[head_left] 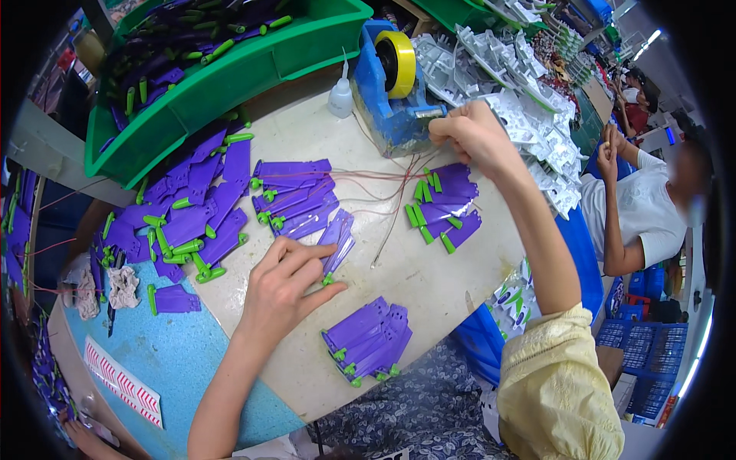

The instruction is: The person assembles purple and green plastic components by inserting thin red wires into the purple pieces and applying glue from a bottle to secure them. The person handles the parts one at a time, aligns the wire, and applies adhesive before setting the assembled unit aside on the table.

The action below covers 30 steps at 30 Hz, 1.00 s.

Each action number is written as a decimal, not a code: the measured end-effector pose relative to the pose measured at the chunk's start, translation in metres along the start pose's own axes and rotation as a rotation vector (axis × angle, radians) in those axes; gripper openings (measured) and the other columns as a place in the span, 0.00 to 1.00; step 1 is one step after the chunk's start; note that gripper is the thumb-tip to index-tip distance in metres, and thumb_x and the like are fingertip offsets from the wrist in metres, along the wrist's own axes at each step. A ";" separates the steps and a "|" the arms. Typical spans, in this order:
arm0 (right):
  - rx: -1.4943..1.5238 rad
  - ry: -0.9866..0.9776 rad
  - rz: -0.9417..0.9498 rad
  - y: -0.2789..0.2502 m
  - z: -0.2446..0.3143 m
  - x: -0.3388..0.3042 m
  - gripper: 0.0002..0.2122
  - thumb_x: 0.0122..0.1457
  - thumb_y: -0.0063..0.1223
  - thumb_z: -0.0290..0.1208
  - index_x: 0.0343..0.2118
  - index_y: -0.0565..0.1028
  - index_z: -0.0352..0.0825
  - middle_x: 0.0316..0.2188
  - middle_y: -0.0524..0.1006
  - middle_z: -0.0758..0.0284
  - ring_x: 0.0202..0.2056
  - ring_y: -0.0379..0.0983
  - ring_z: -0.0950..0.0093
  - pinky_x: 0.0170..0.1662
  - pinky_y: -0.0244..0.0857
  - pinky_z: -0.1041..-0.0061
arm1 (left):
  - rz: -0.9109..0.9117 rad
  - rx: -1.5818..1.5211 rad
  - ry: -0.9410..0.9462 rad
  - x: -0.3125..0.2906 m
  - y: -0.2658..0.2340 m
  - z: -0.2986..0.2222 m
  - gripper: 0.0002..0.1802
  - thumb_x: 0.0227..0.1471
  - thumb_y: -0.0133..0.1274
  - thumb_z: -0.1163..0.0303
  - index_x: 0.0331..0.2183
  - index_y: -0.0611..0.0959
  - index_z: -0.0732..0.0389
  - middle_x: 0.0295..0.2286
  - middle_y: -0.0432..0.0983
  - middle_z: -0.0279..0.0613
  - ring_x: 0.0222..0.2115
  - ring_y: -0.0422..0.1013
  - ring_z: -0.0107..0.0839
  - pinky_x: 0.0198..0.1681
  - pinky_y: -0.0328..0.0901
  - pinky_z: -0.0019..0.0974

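Note:
My left hand (pixel 285 282) rests over the table with thumb and index finger apart. Its fingertips are beside or on a purple fan-shaped plastic piece (pixel 338 239) with a green end; clear tape seems to shine on it. My right hand (pixel 477 136) is raised at the front edge of the blue tape dispenser (pixel 391 123). Its fingers are pinched together, and what they hold is hidden. Below it lies a group of purple pieces with green pegs (pixel 452 201). Thin red wires (pixel 376 178) run from the purple row (pixel 295 201) toward the dispenser.
A green bin (pixel 230 80) of purple pieces stands far left, with a loose pile (pixel 184 222) before it. Another purple group (pixel 369 337) lies near me. A white dropper bottle (pixel 341 98) stands by the dispenser. Grey-white plastic parts (pixel 529 115) heap at right; a co-worker (pixel 636 207) sits beyond.

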State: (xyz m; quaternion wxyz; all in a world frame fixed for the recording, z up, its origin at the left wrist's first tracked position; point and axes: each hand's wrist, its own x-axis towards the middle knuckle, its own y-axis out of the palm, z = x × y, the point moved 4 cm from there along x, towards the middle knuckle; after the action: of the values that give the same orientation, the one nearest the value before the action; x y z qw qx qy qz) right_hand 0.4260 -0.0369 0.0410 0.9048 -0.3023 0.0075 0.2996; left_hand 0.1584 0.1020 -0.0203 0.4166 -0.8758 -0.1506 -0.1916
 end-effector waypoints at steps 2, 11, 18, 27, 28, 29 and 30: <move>-0.076 0.002 0.080 0.013 0.005 0.001 0.07 0.47 0.57 0.30 0.19 0.76 0.32 0.12 0.65 0.75 0.13 0.55 0.85 0.17 0.47 0.79 | -0.013 0.016 -0.025 -0.003 -0.004 0.004 0.22 0.34 0.73 0.67 0.32 0.81 0.64 0.37 0.83 0.40 0.34 0.73 0.38 0.34 0.70 0.37; 0.008 -0.346 0.544 0.119 -0.014 -0.105 0.13 0.63 0.57 0.31 0.48 0.82 0.35 0.21 0.71 0.67 0.21 0.63 0.81 0.24 0.56 0.76 | -0.056 -0.046 -0.098 -0.006 -0.004 0.002 0.41 0.37 0.72 0.69 0.54 0.73 0.63 0.38 0.80 0.44 0.37 0.74 0.42 0.40 0.71 0.42; -0.377 -0.656 0.104 0.110 0.005 -0.108 0.11 0.57 0.59 0.25 0.42 0.81 0.28 0.24 0.77 0.56 0.20 0.74 0.64 0.25 0.66 0.66 | -0.127 0.172 -0.094 -0.029 0.009 -0.009 0.27 0.41 0.68 0.71 0.46 0.81 0.62 0.39 0.72 0.47 0.37 0.71 0.41 0.36 0.70 0.38; -0.424 -0.243 0.751 0.148 0.035 -0.058 0.03 0.50 0.57 0.18 0.24 0.77 0.24 0.13 0.75 0.61 0.15 0.76 0.72 0.19 0.68 0.73 | -0.112 -0.083 -0.280 -0.022 0.011 0.000 0.41 0.40 0.71 0.70 0.53 0.67 0.70 0.41 0.69 0.54 0.42 0.68 0.47 0.44 0.67 0.45; -0.413 -0.225 0.835 0.157 0.041 -0.061 0.03 0.50 0.57 0.18 0.23 0.77 0.24 0.13 0.75 0.61 0.14 0.76 0.72 0.19 0.68 0.72 | -0.146 -0.094 -0.289 -0.021 0.011 0.001 0.42 0.38 0.73 0.71 0.52 0.68 0.69 0.40 0.70 0.53 0.39 0.69 0.45 0.43 0.68 0.43; -0.401 -0.208 0.917 0.163 0.045 -0.066 0.03 0.50 0.57 0.18 0.22 0.77 0.24 0.13 0.75 0.61 0.14 0.76 0.72 0.18 0.68 0.72 | -0.179 -0.106 -0.297 -0.022 0.008 0.001 0.43 0.35 0.74 0.71 0.51 0.69 0.69 0.39 0.71 0.52 0.37 0.70 0.43 0.42 0.68 0.42; -0.412 -0.173 0.910 0.165 0.039 -0.068 0.04 0.49 0.60 0.19 0.26 0.77 0.24 0.14 0.76 0.61 0.16 0.76 0.73 0.21 0.69 0.73 | -0.190 -0.135 -0.319 -0.022 0.007 0.001 0.41 0.35 0.74 0.73 0.50 0.70 0.68 0.40 0.72 0.50 0.37 0.71 0.45 0.41 0.68 0.44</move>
State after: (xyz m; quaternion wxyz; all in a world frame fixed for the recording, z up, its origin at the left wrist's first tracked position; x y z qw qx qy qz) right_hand 0.2735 0.0535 -0.0029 0.6015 -0.4146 0.0042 0.6829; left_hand 0.1426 0.0965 -0.0358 0.3077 -0.9029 -0.2836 -0.0986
